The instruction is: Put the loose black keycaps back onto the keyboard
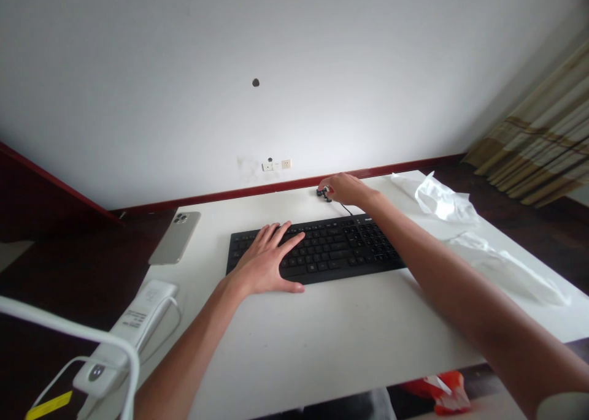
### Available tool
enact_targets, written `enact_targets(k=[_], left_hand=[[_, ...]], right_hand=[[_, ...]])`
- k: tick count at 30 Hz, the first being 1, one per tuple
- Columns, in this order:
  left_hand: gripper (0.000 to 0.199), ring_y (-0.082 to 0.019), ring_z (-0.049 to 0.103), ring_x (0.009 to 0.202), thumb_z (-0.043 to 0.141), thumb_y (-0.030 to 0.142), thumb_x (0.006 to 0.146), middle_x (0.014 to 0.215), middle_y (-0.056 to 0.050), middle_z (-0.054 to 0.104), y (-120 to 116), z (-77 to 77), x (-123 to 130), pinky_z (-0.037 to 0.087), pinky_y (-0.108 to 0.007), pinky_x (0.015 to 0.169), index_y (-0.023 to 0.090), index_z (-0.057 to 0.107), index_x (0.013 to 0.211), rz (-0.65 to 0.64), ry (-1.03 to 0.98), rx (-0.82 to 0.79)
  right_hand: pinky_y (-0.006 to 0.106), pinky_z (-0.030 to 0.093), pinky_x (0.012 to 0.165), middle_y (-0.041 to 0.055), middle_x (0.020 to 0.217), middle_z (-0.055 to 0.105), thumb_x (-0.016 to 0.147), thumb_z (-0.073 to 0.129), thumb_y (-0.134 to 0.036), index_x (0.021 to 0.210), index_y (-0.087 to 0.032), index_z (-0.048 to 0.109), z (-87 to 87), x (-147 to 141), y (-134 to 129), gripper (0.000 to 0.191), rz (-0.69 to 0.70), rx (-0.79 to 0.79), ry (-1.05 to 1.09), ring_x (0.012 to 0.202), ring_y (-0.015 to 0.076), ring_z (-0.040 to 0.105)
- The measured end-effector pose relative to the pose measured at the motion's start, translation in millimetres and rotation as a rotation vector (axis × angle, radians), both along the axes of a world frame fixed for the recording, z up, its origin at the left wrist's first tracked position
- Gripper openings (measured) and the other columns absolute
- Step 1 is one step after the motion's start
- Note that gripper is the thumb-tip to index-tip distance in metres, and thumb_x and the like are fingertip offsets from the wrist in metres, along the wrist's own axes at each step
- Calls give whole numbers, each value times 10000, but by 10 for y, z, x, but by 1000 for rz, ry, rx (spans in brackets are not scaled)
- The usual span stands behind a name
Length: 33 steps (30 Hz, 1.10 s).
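A black keyboard point(331, 251) lies flat on the white table point(294, 340). My left hand point(264, 254) rests on the keyboard's left part with its fingers spread and the thumb over the front edge. Beyond the keyboard, my right hand point(347, 189) bends down over a bundled black cable point(326, 194), its fingers closed on it. Part of the bundle is hidden under those fingers. From there a thin strand of cable runs to the keyboard's back edge. My right forearm crosses over the number pad and covers some keys.
A phone point(175, 238) lies face down at the left. Nearer stands a white power strip point(131, 331) with white cords. Crumpled clear plastic wrapping point(444, 199) covers part of the right side. Behind the table is a wall with sockets point(286, 164); a curtain point(538, 132) hangs right.
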<state>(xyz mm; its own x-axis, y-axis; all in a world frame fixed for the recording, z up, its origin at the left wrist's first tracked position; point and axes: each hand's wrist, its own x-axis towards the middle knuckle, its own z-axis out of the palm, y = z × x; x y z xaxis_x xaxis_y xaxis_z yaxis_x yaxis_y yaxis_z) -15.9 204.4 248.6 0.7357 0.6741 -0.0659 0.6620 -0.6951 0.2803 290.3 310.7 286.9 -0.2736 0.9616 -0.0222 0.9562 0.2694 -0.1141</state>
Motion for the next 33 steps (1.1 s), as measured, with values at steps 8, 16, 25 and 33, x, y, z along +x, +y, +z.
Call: enact_targets(k=[8,16,25,33], left_hand=[[1167,-428,136,1568,697,849,669,1747,-30,90,3,-1,-3,152,-596,1282,387,253,1644,-10,-19,19],[1166,-425,121,1574,672,867,675,1751,-20,65,6,-15,-6,147,-594,1282,401,226,1647,-6,-9,13],[1158,-419,108,1578,652,871,686,1752,-16,55,-3,13,2,139,-587,1284,399,214,1650,-1,10,1],[1161,-426,105,1577,658,873,683,1751,-27,61,-12,28,6,135,-592,1285,394,226,1649,7,20,-3]], right_hand=[[332,511,918,81,1159,773,871,603,-183,1262,-251,738,-94,13,31,419,-7,-23,-7,1022,261,712],[302,505,825,56,995,783,837,635,-185,1026,-232,810,11,-9,-2,263,96,-56,51,880,225,702],[307,533,867,85,1060,795,849,721,-245,1088,-189,797,-49,-70,-17,257,92,-47,62,981,248,725],[292,538,796,53,969,805,796,710,-139,961,-189,806,-4,-68,-28,197,160,-102,38,904,230,740]])
